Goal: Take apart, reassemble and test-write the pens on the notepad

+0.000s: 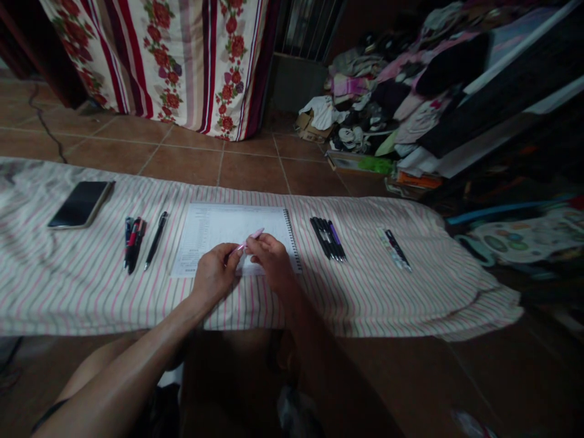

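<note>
A slim pink pen lies across the middle of my view, gripped between my left hand and my right hand. Its lower end disappears into the fingers of my left hand, and my right fingertips pinch it further up. Both hands hover over a spiral-bound notebook with a printed sheet on top. Left of the notebook lie a small bunch of pens and a single black pen. To its right lies another bunch of dark pens.
A black smartphone and a pen on a card lie on the striped cloth covering the low table. Beyond it are brown floor tiles, a floral curtain and a heap of clothes.
</note>
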### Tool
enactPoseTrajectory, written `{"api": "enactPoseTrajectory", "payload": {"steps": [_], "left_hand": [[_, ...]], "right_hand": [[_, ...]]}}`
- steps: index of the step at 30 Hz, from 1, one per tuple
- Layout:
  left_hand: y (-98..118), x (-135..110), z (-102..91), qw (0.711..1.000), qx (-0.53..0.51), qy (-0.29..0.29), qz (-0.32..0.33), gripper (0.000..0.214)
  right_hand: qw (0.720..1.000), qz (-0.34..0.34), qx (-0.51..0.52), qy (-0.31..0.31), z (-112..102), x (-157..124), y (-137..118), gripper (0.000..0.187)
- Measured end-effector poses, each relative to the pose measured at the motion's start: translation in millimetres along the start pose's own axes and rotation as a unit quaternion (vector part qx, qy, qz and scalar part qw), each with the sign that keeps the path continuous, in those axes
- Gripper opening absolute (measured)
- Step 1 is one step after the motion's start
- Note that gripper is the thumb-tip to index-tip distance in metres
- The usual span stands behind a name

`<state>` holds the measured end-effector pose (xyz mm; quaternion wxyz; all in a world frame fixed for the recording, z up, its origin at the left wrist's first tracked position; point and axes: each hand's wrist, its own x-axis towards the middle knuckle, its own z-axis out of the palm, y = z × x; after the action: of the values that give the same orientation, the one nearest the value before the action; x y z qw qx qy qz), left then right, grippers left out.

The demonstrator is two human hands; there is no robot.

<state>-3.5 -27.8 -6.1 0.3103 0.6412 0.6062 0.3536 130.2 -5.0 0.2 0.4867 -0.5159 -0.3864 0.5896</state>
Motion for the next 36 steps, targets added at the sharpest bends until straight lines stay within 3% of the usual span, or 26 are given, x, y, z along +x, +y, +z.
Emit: {"api": "enactPoseTrajectory", "payload": {"steps": [3,7,14,21,29,33,36], "left_hand": [[2.1,0.7,0.2,1.000,0.017,0.001,0.011,0.035],[5.0,2.7,-0.5,1.000,0.005,-0.018,-0.011,0.035],[7.9,3.9,-1.7,0.999,0.024,-0.024,-0.014,0.034],[8.3,2.2,0.9,0.995,0.094,0.010,0.033,0.031],[5.8,5.1,1.3,0.999,0.003,-0.044,-0.022,0.034],[4.3,6.0,0.1,0.999,-0.004,-0.047,-0.022,0.033],[7.3,4.9,0.1,0.999,0.036,-0.036,-0.004,0.032]], "right_hand": [[0.999,-0.021,-0.033,0.003,-0.8,2.4,4.1,0.025],[0.999,-0.042,-0.003,-0.017,-1.1,3.5,5.1,0.022],[0.998,0.005,0.045,-0.039,0.5,-2.4,-5.4,0.034],[0.999,-0.014,-0.047,0.005,-3.2,2.2,1.1,0.028],[0.999,-0.050,-0.001,-0.015,-3.4,4.9,4.5,0.028],[0.998,-0.015,0.032,-0.045,-4.1,2.0,-1.9,0.036],[0.999,0.001,0.010,-0.031,-3.5,2.1,-1.1,0.032]]}}
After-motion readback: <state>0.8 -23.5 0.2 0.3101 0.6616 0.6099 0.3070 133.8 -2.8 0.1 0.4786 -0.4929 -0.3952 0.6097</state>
